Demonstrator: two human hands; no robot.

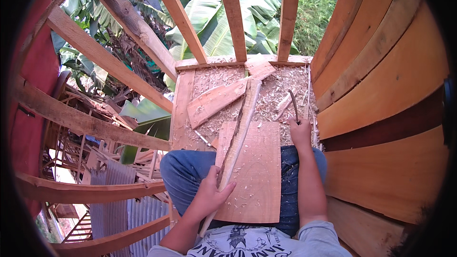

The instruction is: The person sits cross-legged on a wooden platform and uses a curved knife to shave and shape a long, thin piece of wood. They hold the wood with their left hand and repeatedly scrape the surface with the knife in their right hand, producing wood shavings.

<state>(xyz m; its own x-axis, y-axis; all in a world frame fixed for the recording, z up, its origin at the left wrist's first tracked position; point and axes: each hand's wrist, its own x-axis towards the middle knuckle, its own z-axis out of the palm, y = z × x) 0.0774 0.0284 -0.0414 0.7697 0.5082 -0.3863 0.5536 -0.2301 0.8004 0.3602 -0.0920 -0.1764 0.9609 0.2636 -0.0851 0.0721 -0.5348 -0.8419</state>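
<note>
My left hand (212, 194) is wrapped round the lower part of a long, narrow piece of wood (241, 133) with a rough, bark-like edge. The piece slants up and away from me, over a flat wooden board (259, 176) that lies across my lap with a few shavings on it. On the right, my right hand (301, 132) is closed round the handle of a curved knife (294, 105). Its thin, dark blade points away from me and stands apart from the wood. The handle is mostly hidden in my fist.
Shavings cover the wooden floor (281, 78). An offcut plank (214, 104) and a smaller block (260, 68) lie beyond my knees. Slatted rails (233, 14) stand ahead and left, with banana leaves outside. A plank wall (376, 81) rises close on the right.
</note>
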